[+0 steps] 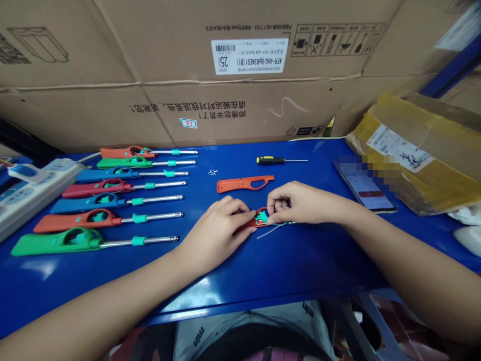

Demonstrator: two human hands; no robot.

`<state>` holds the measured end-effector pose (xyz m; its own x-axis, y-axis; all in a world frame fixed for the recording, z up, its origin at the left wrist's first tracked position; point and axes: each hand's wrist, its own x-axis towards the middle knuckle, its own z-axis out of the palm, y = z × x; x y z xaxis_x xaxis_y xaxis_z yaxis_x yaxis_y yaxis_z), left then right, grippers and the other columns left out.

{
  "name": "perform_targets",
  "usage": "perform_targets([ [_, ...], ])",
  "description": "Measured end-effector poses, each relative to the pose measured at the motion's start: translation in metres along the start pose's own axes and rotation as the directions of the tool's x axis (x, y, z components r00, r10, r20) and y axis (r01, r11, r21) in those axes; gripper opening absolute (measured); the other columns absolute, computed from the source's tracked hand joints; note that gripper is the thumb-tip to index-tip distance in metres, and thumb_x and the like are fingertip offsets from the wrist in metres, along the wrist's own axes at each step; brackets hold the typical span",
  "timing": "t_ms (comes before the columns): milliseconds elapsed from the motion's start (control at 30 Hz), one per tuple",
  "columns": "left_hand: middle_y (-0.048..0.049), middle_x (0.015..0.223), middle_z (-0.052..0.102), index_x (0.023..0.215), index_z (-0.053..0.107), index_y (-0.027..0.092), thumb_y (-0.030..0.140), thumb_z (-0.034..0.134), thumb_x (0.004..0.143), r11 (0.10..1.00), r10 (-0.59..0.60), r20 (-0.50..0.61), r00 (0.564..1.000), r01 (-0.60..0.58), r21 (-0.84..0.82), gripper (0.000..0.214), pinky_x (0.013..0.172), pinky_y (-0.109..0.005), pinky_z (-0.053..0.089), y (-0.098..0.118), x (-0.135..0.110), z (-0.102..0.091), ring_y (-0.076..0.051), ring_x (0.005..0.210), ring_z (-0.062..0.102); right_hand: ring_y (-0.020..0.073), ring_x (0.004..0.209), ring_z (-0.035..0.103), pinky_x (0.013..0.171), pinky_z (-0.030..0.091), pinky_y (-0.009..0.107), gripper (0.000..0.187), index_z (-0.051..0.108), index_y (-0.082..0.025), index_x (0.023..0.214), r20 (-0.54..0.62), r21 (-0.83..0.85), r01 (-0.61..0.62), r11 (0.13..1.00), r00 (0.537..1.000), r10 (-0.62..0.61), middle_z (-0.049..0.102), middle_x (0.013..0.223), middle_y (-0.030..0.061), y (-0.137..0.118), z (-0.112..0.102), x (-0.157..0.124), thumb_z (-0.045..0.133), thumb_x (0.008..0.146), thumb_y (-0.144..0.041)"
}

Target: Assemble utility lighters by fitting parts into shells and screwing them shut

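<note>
Handwork on small pieces inside an open orange shell [251, 224] seems to be the step in hand. The shell lies at mid-desk [210, 293], between both hands, with a green part [261, 216] showing in it and a thin tube [269, 231] trailing out on the near side. The next move, I judge, calls for a steady hold on the shell and light, exact fingerwork at the green part, without snagging the tube. The left hand [224, 215] reaches in from the lower left, palm down, thumb and forefinger pinching the shell's left end. The right hand [287, 201] comes from the right, wrist bent, fingers curled, thumb tip at the green part; whether it grips or only presses, I cannot tell. A loose orange cover [233, 186] lies just beyond.
</note>
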<state>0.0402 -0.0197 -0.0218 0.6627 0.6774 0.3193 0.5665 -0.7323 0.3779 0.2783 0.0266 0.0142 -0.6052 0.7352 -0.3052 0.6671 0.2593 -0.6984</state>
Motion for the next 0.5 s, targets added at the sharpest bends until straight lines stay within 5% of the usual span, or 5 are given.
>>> perform_targets([
  [333,-0.0102,0.11,0.064,0.137,0.058,0.017,0.028,0.057,0.099,0.997,-0.036,0.062,0.997,0.032,0.07,0.039,0.088,-0.044,0.053,0.002,0.0,-0.003,-0.025,0.1,0.057,0.0109,0.058,0.049,0.055,0.037,0.024,0.033,0.067,-0.019,0.084,-0.101,0.011,0.054,0.998,0.993,-0.053,0.058,0.065,-0.0033,0.008,-0.01,-0.004,0.071,0.082,-0.051],
  [500,-0.0099,0.11,0.063,0.136,0.059,0.017,0.029,0.056,0.1,0.996,-0.039,0.076,0.996,0.032,0.08,0.038,0.088,-0.043,0.052,0.002,-0.001,-0.002,-0.024,0.1,0.056,0.0123,0.067,0.053,0.059,0.04,0.024,0.026,0.07,-0.02,0.087,-0.023,-0.103,0.114,0.988,0.993,-0.117,0.063,0.076,-0.0011,0.007,-0.011,-0.01,0.074,0.08,-0.045],
])
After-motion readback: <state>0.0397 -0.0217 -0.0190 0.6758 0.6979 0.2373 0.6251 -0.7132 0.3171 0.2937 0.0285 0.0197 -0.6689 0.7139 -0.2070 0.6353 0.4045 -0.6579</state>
